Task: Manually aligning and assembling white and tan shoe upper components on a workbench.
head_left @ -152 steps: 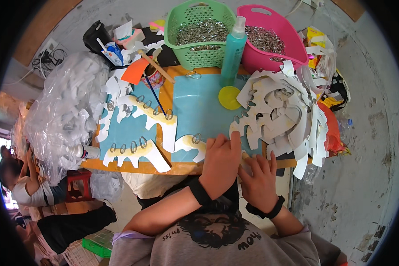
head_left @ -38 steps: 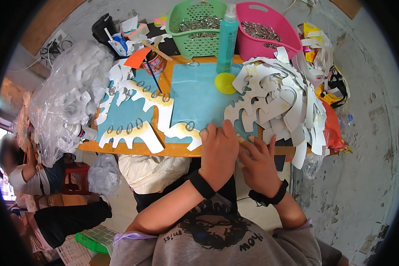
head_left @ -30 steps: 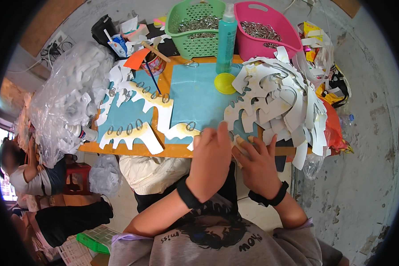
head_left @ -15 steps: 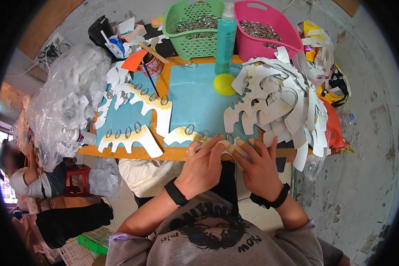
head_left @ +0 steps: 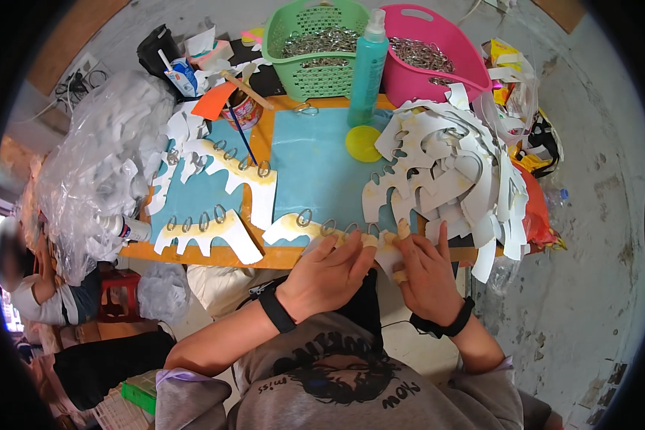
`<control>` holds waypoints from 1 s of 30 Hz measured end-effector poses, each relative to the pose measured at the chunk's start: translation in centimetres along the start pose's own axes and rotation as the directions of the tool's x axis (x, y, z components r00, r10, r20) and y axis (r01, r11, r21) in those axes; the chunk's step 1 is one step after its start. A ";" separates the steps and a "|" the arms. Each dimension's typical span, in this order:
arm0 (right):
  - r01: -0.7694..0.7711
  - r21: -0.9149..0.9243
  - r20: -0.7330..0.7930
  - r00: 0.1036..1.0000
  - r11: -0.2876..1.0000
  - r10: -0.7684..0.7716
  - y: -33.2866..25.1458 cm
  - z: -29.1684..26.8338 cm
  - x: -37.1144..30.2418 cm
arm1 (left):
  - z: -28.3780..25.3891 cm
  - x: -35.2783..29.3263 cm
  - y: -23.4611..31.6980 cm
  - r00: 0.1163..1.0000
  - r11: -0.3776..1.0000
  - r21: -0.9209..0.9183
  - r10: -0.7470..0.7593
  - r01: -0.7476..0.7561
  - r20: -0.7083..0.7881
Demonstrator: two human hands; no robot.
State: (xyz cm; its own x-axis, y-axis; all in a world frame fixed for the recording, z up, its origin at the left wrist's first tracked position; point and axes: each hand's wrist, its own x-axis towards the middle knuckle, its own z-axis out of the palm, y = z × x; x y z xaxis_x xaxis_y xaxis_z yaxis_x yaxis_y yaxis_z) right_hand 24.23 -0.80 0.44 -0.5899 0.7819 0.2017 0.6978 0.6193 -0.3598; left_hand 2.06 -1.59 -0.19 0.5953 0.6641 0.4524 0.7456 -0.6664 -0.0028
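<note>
A white cut-out shape [head_left: 293,228] with yellowish glued edges and a row of metal rings lies at the front edge of the teal mat [head_left: 315,165]. My left hand [head_left: 327,274] rests on its right end, fingertips curled onto the sheet beside the rings. My right hand [head_left: 424,271] sits close beside it, fingers spread and pressing the same sheet's right part [head_left: 385,252]. Tan tape wraps some fingertips. Both wrists wear black bands.
A heap of white cut-outs [head_left: 444,168] lies at right. Two ringed cut-outs [head_left: 211,233] lie at left. Behind are a green basket [head_left: 315,43] and a pink basket [head_left: 437,61] of metal rings, a teal bottle [head_left: 367,68], a yellow lid [head_left: 363,143] and a brush can [head_left: 240,111]. A plastic bag [head_left: 96,165] and a seated person [head_left: 28,287] are at left.
Both hands have drawn back toward the table's front edge. The left hand went from lying flat on the sheet to touching it with curled fingertips, uncovering the row of rings.
</note>
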 end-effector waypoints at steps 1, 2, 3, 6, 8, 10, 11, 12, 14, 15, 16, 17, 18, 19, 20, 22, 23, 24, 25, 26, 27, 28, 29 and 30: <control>0.012 -0.003 -0.019 1.000 1.000 -0.012 0.0 0.1 0.0 | 0.0 0.0 0.1 1.000 1.000 -0.006 -0.019 0.019 0.001; 0.008 -0.005 -0.020 1.000 1.000 -0.008 0.1 0.0 0.1 | 0.1 0.1 0.0 1.000 1.000 -0.009 -0.015 0.015 0.000; -0.021 0.029 -0.017 1.000 0.999 0.022 0.0 -0.1 0.1 | 0.2 0.1 -0.1 1.000 0.999 -0.034 -0.026 0.026 0.005; -0.009 0.010 0.018 1.000 1.000 0.008 0.0 -0.5 0.1 | 0.1 -0.2 -0.3 0.999 0.998 -0.053 -0.023 0.024 0.022; 0.033 -0.040 0.055 0.998 0.999 -0.030 0.1 -0.5 0.0 | -0.1 -0.2 -0.5 0.999 0.999 -0.049 -0.010 0.012 0.039; 0.030 -0.068 0.038 0.999 0.997 -0.027 0.4 -0.2 -0.1 | -0.2 -0.2 -0.8 0.999 0.999 -0.028 0.021 -0.020 0.043; 0.029 -0.068 0.042 0.999 0.997 -0.026 0.4 -0.2 0.0 | -0.2 -0.3 -0.9 0.999 0.999 -0.032 0.020 -0.018 0.044; 0.035 -0.074 0.048 0.998 0.997 -0.031 0.4 -0.4 0.1 | -0.3 -0.3 -0.9 0.997 0.999 -0.036 0.026 -0.023 0.071; 0.043 -0.082 0.055 0.998 0.996 -0.038 0.3 -0.7 0.3 | -0.4 -0.4 -1.0 0.995 0.999 -0.039 0.031 -0.027 0.096; 0.050 -0.100 0.057 0.997 0.994 -0.045 0.3 -0.8 0.3 | -0.4 -0.5 -1.1 0.995 0.998 -0.051 0.032 -0.027 0.098; 0.058 -0.118 0.059 0.997 0.991 -0.052 0.2 -0.9 0.4 | -0.4 -0.5 -1.2 0.994 0.998 -0.061 0.034 -0.028 0.101; 0.058 -0.119 0.061 0.997 0.991 -0.051 0.2 -0.8 0.4 | -0.4 -0.5 -1.2 0.994 0.998 -0.062 0.033 -0.027 0.100; 0.062 -0.123 0.050 0.997 0.991 -0.056 0.2 -0.8 0.4 | -0.4 -0.4 -1.2 0.994 0.997 -0.069 0.038 -0.031 0.099; 0.066 -0.126 0.040 0.997 0.990 -0.061 0.2 -0.7 0.5 | -0.4 -0.3 -1.2 0.994 0.997 -0.075 0.042 -0.035 0.097; 0.068 -0.128 0.042 0.997 0.989 -0.063 0.3 -0.6 0.5 | -0.5 -0.2 -1.1 0.995 0.997 -0.075 0.040 -0.033 0.096; 0.015 0.006 0.031 0.999 1.000 -0.015 1.0 -0.4 0.4 | -0.6 -0.1 -1.1 0.994 0.996 -0.079 0.046 -0.038 0.104; 0.016 0.001 0.029 0.999 1.000 -0.016 1.4 0.0 0.1 | -0.6 0.0 -1.1 0.994 0.996 -0.078 0.046 -0.039 0.099; -0.083 0.389 -0.095 0.987 0.917 0.130 1.8 0.6 -0.5 | -0.4 0.0 -1.0 0.994 0.996 -0.072 0.056 -0.049 0.097; -0.108 0.723 -0.149 0.940 0.682 0.307 1.9 1.2 -0.9 | -0.3 -0.1 -1.0 0.993 0.996 -0.066 0.065 -0.059 0.094; -0.108 0.723 -0.150 0.940 0.683 0.307 1.8 1.8 -1.1 | -0.2 -0.1 -1.0 0.994 0.996 -0.067 0.066 -0.060 0.093; -0.048 0.785 -0.250 0.888 0.617 0.387 1.4 2.4 -1.2 | -0.2 -0.1 -1.0 0.993 0.996 -0.066 0.070 -0.063 0.098; 0.024 0.833 -0.335 0.817 0.553 0.469 1.2 2.7 -1.2 | -0.2 -0.1 -1.0 0.992 0.996 -0.066 0.074 -0.068 0.102; 0.022 0.834 -0.332 0.818 0.552 0.469 1.0 2.2 -1.0 | -0.1 -0.1 -1.0 0.992 0.996 -0.067 0.072 -0.065 0.103; -0.009 0.642 -0.320 0.905 0.766 0.279 0.8 1.3 -0.6 | -0.1 -0.1 -1.0 0.992 0.996 -0.063 0.067 -0.061 0.107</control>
State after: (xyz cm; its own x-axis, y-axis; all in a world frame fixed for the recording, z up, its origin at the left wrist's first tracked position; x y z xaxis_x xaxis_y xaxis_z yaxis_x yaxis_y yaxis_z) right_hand 24.61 -0.92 -1.18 -0.2096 0.9036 0.3737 0.2793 0.4216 -0.8627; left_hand 1.20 -1.06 -0.13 0.6728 0.6502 0.3529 0.6875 -0.7257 0.0263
